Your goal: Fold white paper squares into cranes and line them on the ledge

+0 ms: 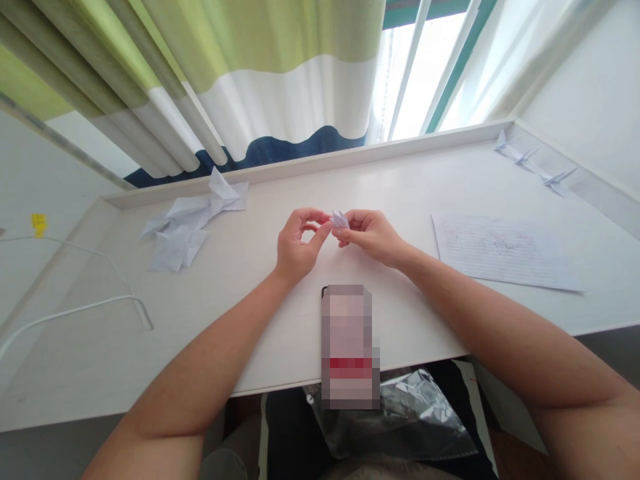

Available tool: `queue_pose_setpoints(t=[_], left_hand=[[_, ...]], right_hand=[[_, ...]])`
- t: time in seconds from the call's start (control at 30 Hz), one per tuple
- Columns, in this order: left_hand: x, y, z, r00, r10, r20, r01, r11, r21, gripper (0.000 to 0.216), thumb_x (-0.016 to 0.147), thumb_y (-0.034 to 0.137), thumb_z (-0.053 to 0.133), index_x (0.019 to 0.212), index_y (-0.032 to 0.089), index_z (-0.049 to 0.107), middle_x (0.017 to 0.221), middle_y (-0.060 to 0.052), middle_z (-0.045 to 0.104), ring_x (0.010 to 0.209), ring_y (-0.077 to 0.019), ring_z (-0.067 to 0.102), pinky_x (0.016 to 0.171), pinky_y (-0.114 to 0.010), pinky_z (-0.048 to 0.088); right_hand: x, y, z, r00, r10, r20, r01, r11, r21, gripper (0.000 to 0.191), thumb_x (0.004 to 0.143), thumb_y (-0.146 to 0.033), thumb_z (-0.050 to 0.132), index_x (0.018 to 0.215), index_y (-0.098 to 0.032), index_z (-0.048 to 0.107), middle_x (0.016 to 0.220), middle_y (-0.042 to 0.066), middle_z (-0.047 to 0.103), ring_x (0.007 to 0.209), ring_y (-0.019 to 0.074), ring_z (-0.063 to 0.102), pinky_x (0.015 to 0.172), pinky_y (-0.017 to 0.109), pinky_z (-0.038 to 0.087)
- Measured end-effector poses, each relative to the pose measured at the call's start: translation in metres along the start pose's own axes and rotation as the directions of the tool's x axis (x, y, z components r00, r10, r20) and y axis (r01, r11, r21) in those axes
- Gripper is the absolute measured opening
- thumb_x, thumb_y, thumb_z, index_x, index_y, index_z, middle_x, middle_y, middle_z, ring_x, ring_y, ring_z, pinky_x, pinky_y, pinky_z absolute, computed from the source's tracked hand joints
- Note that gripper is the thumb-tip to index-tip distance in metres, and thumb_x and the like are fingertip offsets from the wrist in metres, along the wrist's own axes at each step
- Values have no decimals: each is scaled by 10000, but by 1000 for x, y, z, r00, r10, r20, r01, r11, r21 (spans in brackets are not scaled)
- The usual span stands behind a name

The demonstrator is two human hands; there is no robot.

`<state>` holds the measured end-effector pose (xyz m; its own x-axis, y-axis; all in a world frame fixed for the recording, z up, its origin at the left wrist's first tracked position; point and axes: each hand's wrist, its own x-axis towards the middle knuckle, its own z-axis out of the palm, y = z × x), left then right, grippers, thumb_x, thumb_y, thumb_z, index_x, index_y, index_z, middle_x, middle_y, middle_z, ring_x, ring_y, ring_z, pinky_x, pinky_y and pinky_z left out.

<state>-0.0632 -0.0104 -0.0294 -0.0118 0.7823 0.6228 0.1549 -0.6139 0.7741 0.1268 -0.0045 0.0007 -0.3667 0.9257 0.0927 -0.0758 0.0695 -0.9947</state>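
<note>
Both my hands meet over the middle of the white desk (250,320). A small folded piece of white paper (339,218) is pinched between them. My left hand (299,245) curls its thumb and forefinger onto the paper's left side. My right hand (373,235) grips the paper's right side with closed fingers. A phone (350,347) lies flat on the desk just in front of my hands, near the front edge.
A heap of crumpled and folded white paper (187,223) lies at the back left. A printed sheet (503,252) lies to the right. Small paper cranes (530,163) sit at the far right corner. A white cable (80,307) runs on the left. Curtains hang behind.
</note>
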Motion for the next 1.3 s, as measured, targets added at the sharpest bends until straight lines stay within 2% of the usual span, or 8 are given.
queue_pose_setpoints(t=[0.2,0.33,0.63,0.8,0.87,1.03,1.17,1.3], left_hand=[[1,2,0,994,-96,-42,95,995,-32,239,898,339,869,1033,225,708,940,-23,801,909,-161,799,806,-291,627],[3,1,-2,993,-112,-37,110,993,-46,220,871,291,868,1009,217,714,911,-15,793,873,-154,789,809,-296,631],[4,-1,-5,990,-128,59,135,983,-125,221,978,396,762,1091,220,690,875,-22,793,853,-173,791,785,-319,627],[2,-5,-2,982,-174,77,183,975,-124,330,869,371,869,1095,232,672,919,-12,781,863,-165,784,789,-303,621],[2,-7,-1,982,-176,67,183,976,-122,313,857,329,871,1074,234,667,896,-3,768,843,-160,774,781,-302,619],[5,-6,-4,978,-201,61,205,976,-69,253,851,232,837,1034,235,663,840,18,741,806,-140,748,800,-304,616],[5,-4,-6,960,-250,123,260,963,-72,247,842,214,833,1028,227,671,835,15,732,802,-135,740,807,-304,619],[4,-5,-5,958,-261,115,276,952,-132,277,826,246,868,1027,218,679,848,7,736,792,-133,745,806,-301,627]], right_hand=[[0,2,-2,1000,23,-2,-23,999,-39,381,728,-502,975,807,-199,758,743,-4,720,718,147,671,729,329,581],[0,3,-2,999,45,-2,-45,997,-60,380,724,-488,976,789,-195,742,743,-3,717,720,148,677,715,318,563],[-2,0,-3,1000,11,26,-9,998,-59,398,780,-553,920,796,-198,742,762,8,722,738,153,677,743,335,583],[-1,1,-3,998,32,53,-26,993,-116,463,783,-615,911,752,-194,723,753,20,715,731,157,665,717,335,558],[-1,3,-4,998,26,66,-17,992,-125,456,784,-618,910,803,-196,741,792,27,729,750,162,668,717,339,557],[4,8,-8,990,-117,-75,107,987,-120,417,815,-571,888,1020,-224,779,921,40,757,856,188,692,767,373,572],[6,10,-10,984,-156,-81,139,973,-183,316,844,-511,853,965,-226,788,899,35,767,850,190,687,769,388,552],[7,9,-11,985,-147,-92,128,975,-183,239,863,-447,826,871,-222,742,869,28,753,823,182,677,771,387,558]])
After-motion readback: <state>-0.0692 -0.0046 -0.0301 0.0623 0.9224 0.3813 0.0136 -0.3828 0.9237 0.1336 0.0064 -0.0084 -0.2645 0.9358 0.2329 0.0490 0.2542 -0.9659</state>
